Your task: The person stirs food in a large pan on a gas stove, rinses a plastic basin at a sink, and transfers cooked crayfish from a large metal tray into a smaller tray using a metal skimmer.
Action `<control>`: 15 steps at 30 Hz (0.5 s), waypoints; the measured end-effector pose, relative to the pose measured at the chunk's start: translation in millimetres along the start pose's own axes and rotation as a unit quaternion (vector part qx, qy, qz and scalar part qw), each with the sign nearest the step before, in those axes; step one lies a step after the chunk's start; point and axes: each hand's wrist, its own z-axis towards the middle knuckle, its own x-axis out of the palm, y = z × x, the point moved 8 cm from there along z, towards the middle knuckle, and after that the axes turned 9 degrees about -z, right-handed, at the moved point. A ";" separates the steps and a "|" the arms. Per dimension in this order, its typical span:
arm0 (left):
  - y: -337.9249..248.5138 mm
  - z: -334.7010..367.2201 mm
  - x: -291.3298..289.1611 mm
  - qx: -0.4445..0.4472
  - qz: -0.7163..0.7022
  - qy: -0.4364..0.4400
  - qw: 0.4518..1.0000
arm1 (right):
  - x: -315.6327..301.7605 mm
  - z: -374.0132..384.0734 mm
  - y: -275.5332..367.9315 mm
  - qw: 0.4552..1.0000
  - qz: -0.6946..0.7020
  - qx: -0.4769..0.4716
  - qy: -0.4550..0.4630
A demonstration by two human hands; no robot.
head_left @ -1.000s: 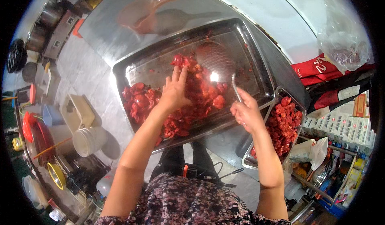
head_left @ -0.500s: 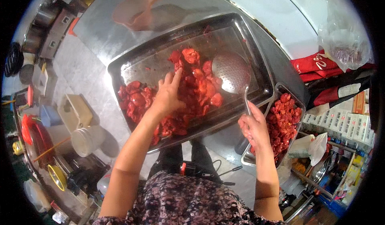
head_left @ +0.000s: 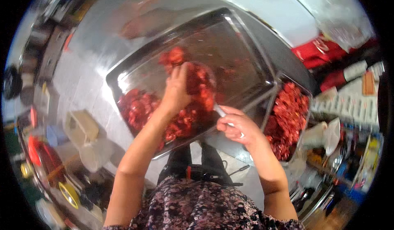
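1. Head view: a large steel tray point(head_left: 246, 45) sits slantwise on a steel table point(head_left: 94, 41), with red chopped pieces point(head_left: 139, 111) heaped in its nearer half and its far half mostly bare.
2. Head view: the left hand point(head_left: 176, 92) reaches into the tray, palm down, fingers together and stretched forward, pressing on the red pieces in the middle of the heap.
3. Head view: the right hand point(head_left: 238, 125) is curled shut around a thin metal handle point(head_left: 219, 110) at the tray's near right edge; the handle runs up and left toward the heap, just beside the left hand.
4. Head view: the tool's end lies among the red pieces next to the left fingers, but the blur makes its outline hard to tell.
5. Head view: a smaller steel tray point(head_left: 305, 96) stands just right of the big one, touching or nearly touching its corner, and is filled with more red pieces point(head_left: 287, 119).
6. Head view: both forearms come up from the lower edge, over a flower-patterned garment point(head_left: 197, 205).
7. Head view: on the left, near the floor, stand a pale box point(head_left: 80, 125), a white bucket point(head_left: 92, 154) and a red container point(head_left: 39, 154).
8. Head view: red packages point(head_left: 324, 51) lie beyond the small tray on the right.
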 end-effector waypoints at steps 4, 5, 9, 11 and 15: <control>-35.0 18.2 9.1 0.015 0.004 0.079 0.997 | -11.6 -30.4 2.2 0.997 0.067 -0.040 -0.004; -56.7 23.4 15.2 0.028 0.009 0.101 0.994 | -10.8 -41.7 5.1 0.994 0.085 -0.057 0.040; -159.3 41.9 51.9 0.134 -0.026 0.170 0.976 | -47.1 -117.5 9.3 0.985 0.095 -0.147 0.007; -203.7 43.3 85.3 0.217 -0.039 0.157 0.963 | -71.1 -157.9 8.0 0.971 0.100 -0.209 -0.062; -266.7 43.7 161.6 0.274 -0.100 0.170 0.941 | -128.9 -213.3 7.3 0.933 0.083 -0.304 -0.173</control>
